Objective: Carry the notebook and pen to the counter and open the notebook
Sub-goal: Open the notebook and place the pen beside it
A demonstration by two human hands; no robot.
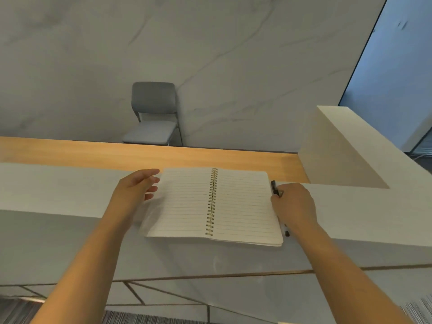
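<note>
A spiral notebook [211, 204] lies open on the white counter top [58, 190], showing two lined pages with a gold coil down the middle. My left hand [135, 190] hovers at the left page's edge, fingers spread, holding nothing. My right hand [294, 204] rests at the notebook's right edge with its fingers closed around a black pen [275, 188]. The pen's top sticks out above the hand and its lower end shows below it near the notebook's corner.
A wooden desk surface [140, 155] runs behind the white ledge at a lower level. The counter turns into a raised white wall [346, 146] at the right. A grey chair [154, 115] stands against the marble wall beyond.
</note>
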